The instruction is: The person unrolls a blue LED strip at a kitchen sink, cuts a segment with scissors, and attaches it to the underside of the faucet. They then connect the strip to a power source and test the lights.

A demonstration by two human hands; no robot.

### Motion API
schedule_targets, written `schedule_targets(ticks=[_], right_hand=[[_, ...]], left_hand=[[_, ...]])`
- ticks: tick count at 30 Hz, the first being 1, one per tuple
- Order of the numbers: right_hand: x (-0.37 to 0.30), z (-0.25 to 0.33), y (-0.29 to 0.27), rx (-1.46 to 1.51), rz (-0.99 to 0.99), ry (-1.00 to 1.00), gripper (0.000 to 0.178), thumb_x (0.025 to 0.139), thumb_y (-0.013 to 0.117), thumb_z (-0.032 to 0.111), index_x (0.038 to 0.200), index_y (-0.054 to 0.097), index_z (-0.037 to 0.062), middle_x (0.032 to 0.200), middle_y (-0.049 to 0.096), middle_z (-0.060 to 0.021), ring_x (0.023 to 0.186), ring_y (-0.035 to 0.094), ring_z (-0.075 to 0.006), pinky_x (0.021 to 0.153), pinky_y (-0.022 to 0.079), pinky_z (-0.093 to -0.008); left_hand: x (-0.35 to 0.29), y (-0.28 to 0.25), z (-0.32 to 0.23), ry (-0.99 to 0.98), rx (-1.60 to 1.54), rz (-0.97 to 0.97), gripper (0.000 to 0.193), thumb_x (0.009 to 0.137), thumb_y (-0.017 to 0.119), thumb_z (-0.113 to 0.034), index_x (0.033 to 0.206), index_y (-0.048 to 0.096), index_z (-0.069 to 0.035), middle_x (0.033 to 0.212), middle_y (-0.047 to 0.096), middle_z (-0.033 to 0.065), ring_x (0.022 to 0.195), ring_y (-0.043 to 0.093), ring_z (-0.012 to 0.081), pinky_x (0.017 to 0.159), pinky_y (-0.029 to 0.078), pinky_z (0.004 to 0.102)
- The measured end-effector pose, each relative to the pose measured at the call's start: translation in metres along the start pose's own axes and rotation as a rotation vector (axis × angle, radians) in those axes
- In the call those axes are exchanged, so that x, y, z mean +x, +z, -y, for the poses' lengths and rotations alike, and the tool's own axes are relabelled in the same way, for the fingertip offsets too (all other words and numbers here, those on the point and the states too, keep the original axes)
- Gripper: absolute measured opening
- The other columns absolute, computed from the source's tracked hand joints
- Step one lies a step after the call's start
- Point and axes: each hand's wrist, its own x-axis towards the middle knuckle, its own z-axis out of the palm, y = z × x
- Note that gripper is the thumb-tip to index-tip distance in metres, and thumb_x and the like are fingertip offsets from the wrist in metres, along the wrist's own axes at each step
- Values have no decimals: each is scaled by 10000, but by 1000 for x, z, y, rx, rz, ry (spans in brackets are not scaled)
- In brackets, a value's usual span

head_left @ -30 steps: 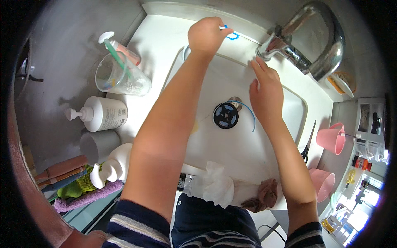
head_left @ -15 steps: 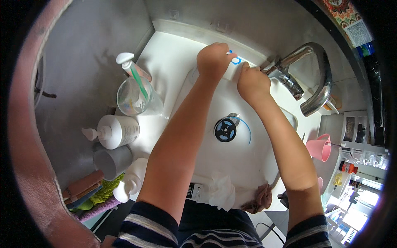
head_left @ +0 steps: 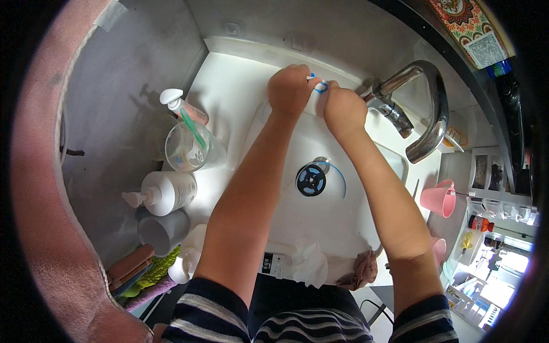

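Note:
Over the far edge of the sink (head_left: 303, 223), both my hands meet around a small looped blue piece (head_left: 322, 88). My left hand (head_left: 289, 91) is closed in a fist on a thin white-and-blue item whose tip shows by the thumb; its kind I cannot make out. My right hand (head_left: 345, 111) is closed too, its fingertips pinching at the blue loop. Below my hands, a black spoked reel (head_left: 311, 180) lies in the basin, with a blue strand (head_left: 343, 182) curving off to its right. The chrome drain (head_left: 322, 164) shows just behind the reel.
A chrome faucet (head_left: 426, 111) arches at the right. Along the left stand a pump bottle (head_left: 193, 112), a clear cup (head_left: 186, 147), a white pump bottle (head_left: 168, 192) and a grey cup (head_left: 164, 231). A brown cloth (head_left: 359, 270) hangs at the near edge; a pink cup (head_left: 438, 200) stands right.
Both hands stay together at the far edge, shifted slightly left in the picture. My right hand has turned a little, and the blue loop sits closer to its fingertips. The reel has not moved.

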Motion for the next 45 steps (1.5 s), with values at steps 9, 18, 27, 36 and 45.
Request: schedule_targets(ticks=[9,18,27,36,45], right_hand=[[-6,1,8,-18,-9,-17,245,869,565,64,1090,666,36,777,708,-169,739,722,-350,647,581,-444],[-37,21,0,-4,105,81,617,876,572,73,1483,458,78,1276,608,-259,841,730,-357,681,597,-427],[-32,-2,22,28,-50,39,491,899,547,71,1387,533,17,1429,554,-229,924,739,-323,715,605,-406],[-34,-7,20,91,-68,6,432,871,580,69,1299,616,19,1383,589,-230,919,739,-318,748,603,-401],[-32,1,19,36,-42,21,425,877,607,78,1299,600,26,1405,571,-234,859,748,-304,689,606,-384]], left_hand=[[0,-2,-2,-19,10,5,296,692,870,-326,763,692,-101,766,689,69,686,663,278,613,513,373],[-2,-1,5,18,28,-20,297,685,877,-325,769,703,-100,767,699,62,668,664,271,588,511,364],[1,-1,0,-3,16,-1,300,682,886,-323,774,714,-96,779,714,72,660,677,254,591,520,360],[2,-5,-2,-6,-37,41,349,705,864,-422,756,719,-108,750,709,60,647,676,242,593,523,357],[3,1,-4,-3,172,67,394,705,851,-489,730,711,-122,725,702,42,617,670,205,572,522,340]])
